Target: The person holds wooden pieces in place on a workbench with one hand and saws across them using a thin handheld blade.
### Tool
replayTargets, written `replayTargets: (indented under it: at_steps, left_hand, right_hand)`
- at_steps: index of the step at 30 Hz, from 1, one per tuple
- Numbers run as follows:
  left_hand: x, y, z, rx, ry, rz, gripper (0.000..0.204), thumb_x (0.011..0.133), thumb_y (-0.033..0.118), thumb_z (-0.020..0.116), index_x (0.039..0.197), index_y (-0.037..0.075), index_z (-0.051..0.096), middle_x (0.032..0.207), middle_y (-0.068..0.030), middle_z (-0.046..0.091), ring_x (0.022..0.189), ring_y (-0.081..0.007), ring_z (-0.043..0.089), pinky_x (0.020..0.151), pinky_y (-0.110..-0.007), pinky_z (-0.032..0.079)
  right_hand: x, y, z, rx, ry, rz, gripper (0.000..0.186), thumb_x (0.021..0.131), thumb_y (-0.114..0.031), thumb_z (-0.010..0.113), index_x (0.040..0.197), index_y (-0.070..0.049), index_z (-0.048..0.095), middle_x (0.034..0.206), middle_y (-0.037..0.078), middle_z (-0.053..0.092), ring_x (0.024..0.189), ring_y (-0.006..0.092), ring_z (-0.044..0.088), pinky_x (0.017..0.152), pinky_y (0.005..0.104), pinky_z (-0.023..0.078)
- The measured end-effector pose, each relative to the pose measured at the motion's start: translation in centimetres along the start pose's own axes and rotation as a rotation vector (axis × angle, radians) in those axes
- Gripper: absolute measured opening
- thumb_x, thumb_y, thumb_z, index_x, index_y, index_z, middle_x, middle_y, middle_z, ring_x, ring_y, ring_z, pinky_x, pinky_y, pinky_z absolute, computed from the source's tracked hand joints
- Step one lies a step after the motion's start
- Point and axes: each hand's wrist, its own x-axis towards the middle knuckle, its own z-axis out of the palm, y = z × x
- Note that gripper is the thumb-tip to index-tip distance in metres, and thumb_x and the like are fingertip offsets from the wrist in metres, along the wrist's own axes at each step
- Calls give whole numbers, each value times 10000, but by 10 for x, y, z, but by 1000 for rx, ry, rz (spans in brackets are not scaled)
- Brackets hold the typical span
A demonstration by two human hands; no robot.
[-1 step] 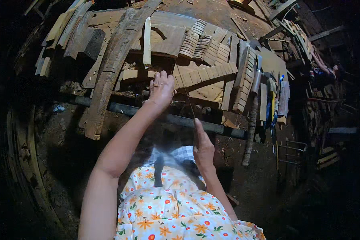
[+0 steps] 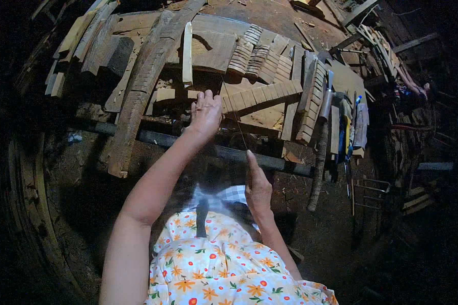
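Note:
My left hand [image 2: 206,113] has its fingers curled over the left end of a light wooden strip [image 2: 262,99], which lies aslant on the workbench and has evenly spaced cross cuts. My right hand [image 2: 257,185], below and to the right, is closed on the near end of a thin saw-like blade [image 2: 241,132], its handle hidden in my grip. The blade runs up past my left fingertips across the strip's left end. A pale stick [image 2: 187,53] lies just beyond my left hand. Rows of scored wooden blocks [image 2: 244,51] sit at the back of the bench.
A long rough beam [image 2: 142,96] crosses the bench's left side, beside stacked offcuts [image 2: 91,46]. A dark rail [image 2: 152,137] runs along the near edge. Metal-bladed and yellow-handled tools [image 2: 348,132] lie at the right end, above a metal rack [image 2: 371,193]. More timber is piled far right.

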Motion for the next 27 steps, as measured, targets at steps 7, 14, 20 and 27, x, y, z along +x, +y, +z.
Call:
replayTargets:
  at_steps: [7,14,20,27]
  left_hand:
    - [-1,6,-7,-29,-15,17,332,731,96,671,1015,3,526,1064,-166,483,1042,-339,480,810,-492,470]
    - [0,12,-8,22,3,-3,287,797,65,586,1078,44,530,1078,-165,498,1038,-361,497,801,-495,493]
    - [2,15,-9,51,-32,7,296,804,59,570,1098,55,531,1071,-166,503,1043,-364,500,794,-485,507]
    - [1,13,-11,90,-34,19,299,798,54,577,1093,59,533,1062,-163,509,1028,-360,509,778,-475,516]
  right_hand:
    - [0,10,9,-25,4,-17,853,701,111,538,1428,-274,314,779,129,507,641,328,580,576,442,487]
    - [-2,6,1,-19,-21,14,878,674,121,550,1423,-277,325,771,116,496,641,317,569,586,436,490]
    - [-1,6,-3,0,-108,101,881,694,142,537,1428,-283,299,885,156,542,786,346,580,691,442,463]
    - [8,3,0,17,-138,123,926,665,177,534,1423,-298,294,867,155,538,787,353,577,703,454,467]
